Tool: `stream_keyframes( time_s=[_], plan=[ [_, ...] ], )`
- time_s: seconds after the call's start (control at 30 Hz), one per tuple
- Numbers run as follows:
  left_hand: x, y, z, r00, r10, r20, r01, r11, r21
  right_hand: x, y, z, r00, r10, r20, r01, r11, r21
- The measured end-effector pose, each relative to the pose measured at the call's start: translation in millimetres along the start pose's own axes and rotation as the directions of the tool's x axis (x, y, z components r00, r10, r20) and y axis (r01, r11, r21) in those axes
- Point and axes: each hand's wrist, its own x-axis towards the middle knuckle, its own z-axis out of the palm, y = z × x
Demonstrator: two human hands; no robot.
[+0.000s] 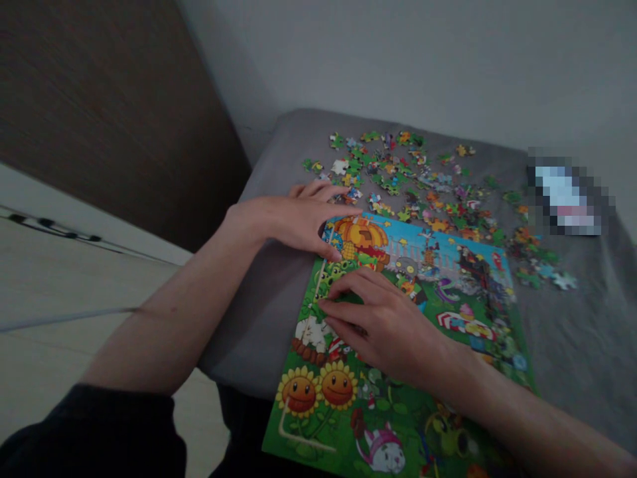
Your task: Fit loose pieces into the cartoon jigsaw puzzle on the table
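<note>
A colourful jigsaw picture [448, 265] of cartoon sunflowers, a zombie and a pumpkin house lies tilted across the view, its lower end running past the near edge of the grey cloth cover [279, 172]. No seams can be made out at this blur, so it cannot be told whether this is joined pieces or a printed sheet. Its whole face looks filled, with no gaps showing. Many loose jigsaw pieces [413, 186] remain scattered just beyond its far edge, with a smaller cluster toward the right.

The left hand [293, 222] rests on the picture's far left corner, its fingers [338, 212] spread and gently extended, holding nothing visible. The right hand [383, 325] lies on the middle of the picture, its fingers [343, 309] close together and lightly curved, tips against the surface. Whether they cover a piece cannot be told.

A pixelated object [565, 196] sits on the cover at the right. A pale wall [398, 60] rises behind, a dark wooden panel [109, 113] stands to the left, and a light floor [64, 332] shows below. A dark sleeve [89, 431] covers the left arm near the lower corner.
</note>
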Motion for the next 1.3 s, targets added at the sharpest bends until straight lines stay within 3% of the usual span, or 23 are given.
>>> stream_keyframes(
  time_s=[0.7,1.3],
  plan=[
    [1.7,-3.1,1.2,1.0,0.015,-0.001,-0.015,1.0,-0.014,-4.5,-4.4,-0.9,0.998,-0.022,0.065,0.02,0.999,0.042],
    [-0.1,-3.1,1.2,1.0,0.022,-0.003,-0.022,1.0,-0.007,-4.5,-3.7,1.1,0.999,-0.016,0.05,0.013,0.999,0.051]
  ],
)
